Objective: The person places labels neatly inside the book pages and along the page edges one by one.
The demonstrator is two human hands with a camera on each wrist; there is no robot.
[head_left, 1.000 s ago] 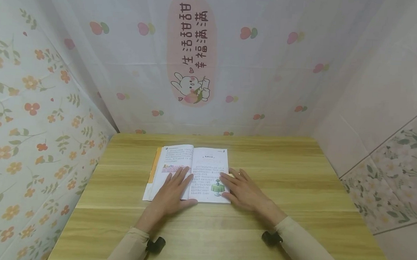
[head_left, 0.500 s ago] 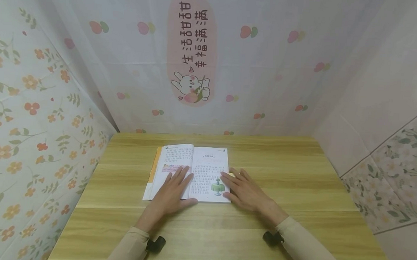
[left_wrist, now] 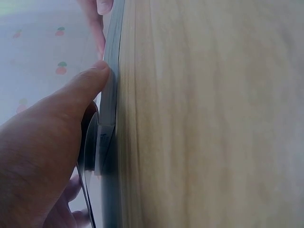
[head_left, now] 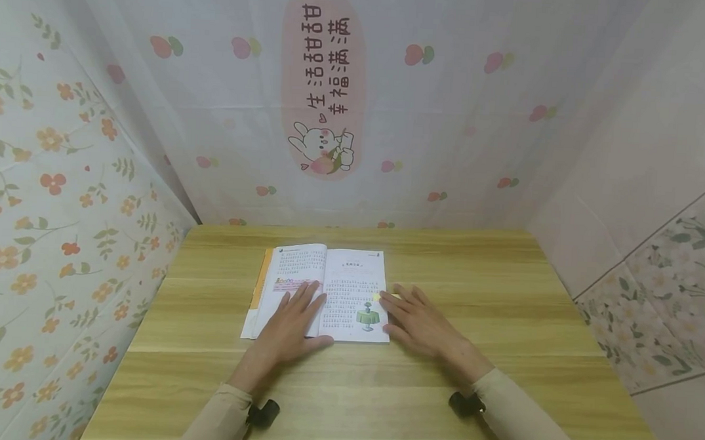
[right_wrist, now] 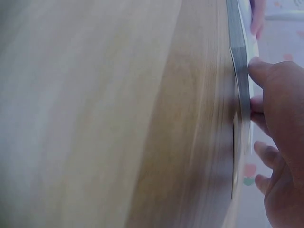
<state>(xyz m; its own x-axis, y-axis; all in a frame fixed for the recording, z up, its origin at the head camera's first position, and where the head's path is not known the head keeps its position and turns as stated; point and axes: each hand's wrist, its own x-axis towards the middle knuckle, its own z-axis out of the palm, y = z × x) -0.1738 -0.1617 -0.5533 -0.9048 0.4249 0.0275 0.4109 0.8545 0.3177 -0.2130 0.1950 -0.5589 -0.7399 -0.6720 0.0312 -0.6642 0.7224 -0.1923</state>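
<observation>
An open book (head_left: 356,263) lies on the wooden table (head_left: 480,271), with a green tablecloth picture (head_left: 368,316) on its right page. Straight fingers of my left hand (head_left: 289,325) rest on the left page near the fold, the thumb spread along the lower edge. In the left wrist view, that thumb (left_wrist: 88,85) touches the book's edge (left_wrist: 110,90). My right hand (head_left: 425,325) lies palm down at the right margin, fingertips on the page's edge. A small yellow piece (head_left: 395,296) shows by those fingers. In the right wrist view, the thumb (right_wrist: 260,70) is right at the book's side.
An orange cover flap (head_left: 262,278) sticks out on the book's left. Behind the table hangs a pale curtain (head_left: 451,119) with a rabbit print. A flowered cloth (head_left: 50,233) borders the left side, and a patterned panel (head_left: 668,286) the right. Both wrists carry black cameras (head_left: 264,413).
My right hand has shifted slightly to the right, so its fingers cover less of the page and more of the yellow print shows. The left hand and the book stay put.
</observation>
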